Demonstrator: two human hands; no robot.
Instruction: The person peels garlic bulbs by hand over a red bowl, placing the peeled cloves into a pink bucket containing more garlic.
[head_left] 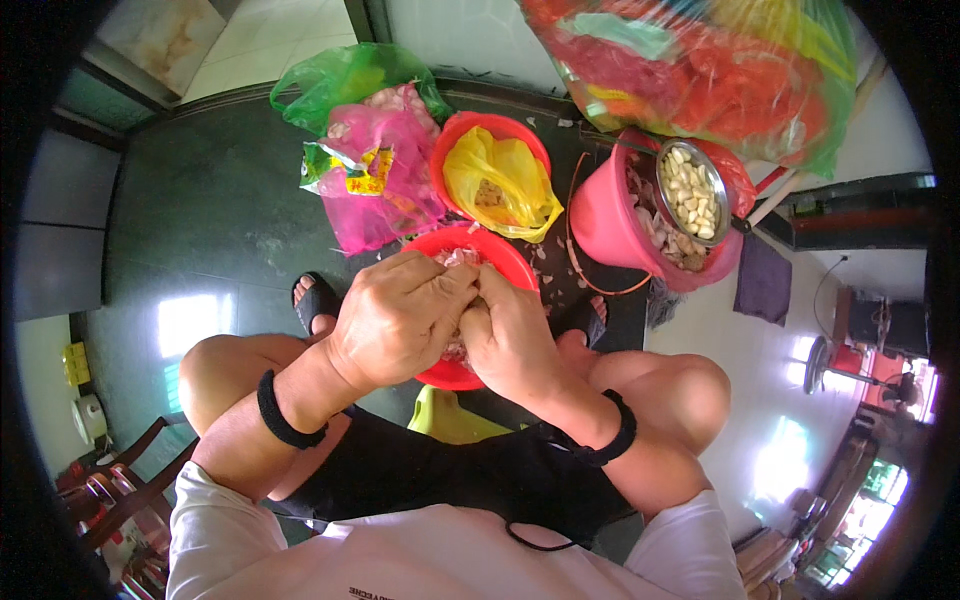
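Note:
My left hand point(400, 315) and my right hand point(520, 335) meet over a red basin point(518, 265), both with bent, closed fingers. Their fingertips press together at the basin's middle. Whatever is pinched there is hidden by the fingers. Papery garlic skins point(458, 257) show inside the basin, around and below my hands. Beyond it to the right, a metal bowl of peeled garlic cloves point(690, 195) rests on the rim of a pink bucket point(605, 220). More garlic skins fill the bucket.
A second red basin point(447, 130) lined with a yellow plastic bag point(490, 165) stands ahead. Left of it lie a pink mesh bag point(375, 200) and a green plastic bag point(345, 80). A bulky clear sack point(700, 85) is far right. Skins litter the dark floor point(220, 230).

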